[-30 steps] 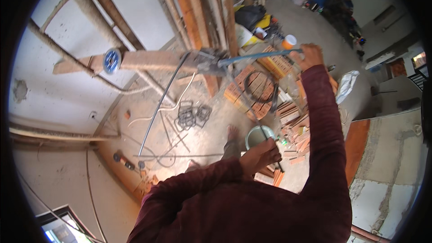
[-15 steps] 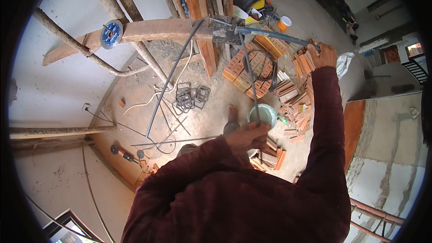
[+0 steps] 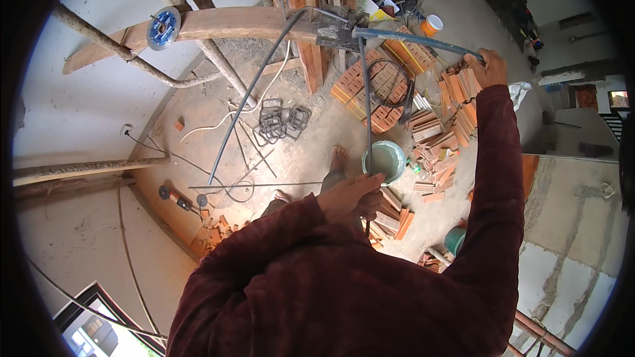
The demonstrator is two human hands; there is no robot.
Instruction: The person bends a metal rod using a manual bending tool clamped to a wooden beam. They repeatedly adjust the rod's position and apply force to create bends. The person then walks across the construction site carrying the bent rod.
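My left hand (image 3: pixel 352 198) is closed around the lower part of a thin, dark steel rod (image 3: pixel 368 112), whose end pokes out below the fingers. The rod runs up to a wooden beam (image 3: pixel 245 23), crosses at a dark block (image 3: pixel 336 29) on it, then bends and slopes down to the left, its free end hanging above the floor. My right hand (image 3: pixel 488 67) grips the far end of a blue metal lever (image 3: pixel 423 41). The lever's other end meets the rod at its right-hand bend beside the block.
Below the beam lie bent steel frames (image 3: pixel 281 121), loose rods and a white cable. A green bucket (image 3: pixel 385 163), stacked bricks (image 3: pixel 370 86) and broken bricks (image 3: pixel 440 165) stand at the right. An angle grinder (image 3: pixel 177 199) rests at the left; a cutting disc (image 3: pixel 163 28) sits on the beam.
My right hand, still on the lever, has shifted rightward and slightly up in the picture. My left hand has moved slightly left with the rod, whose held part now hangs straighter. The view has shifted slightly.
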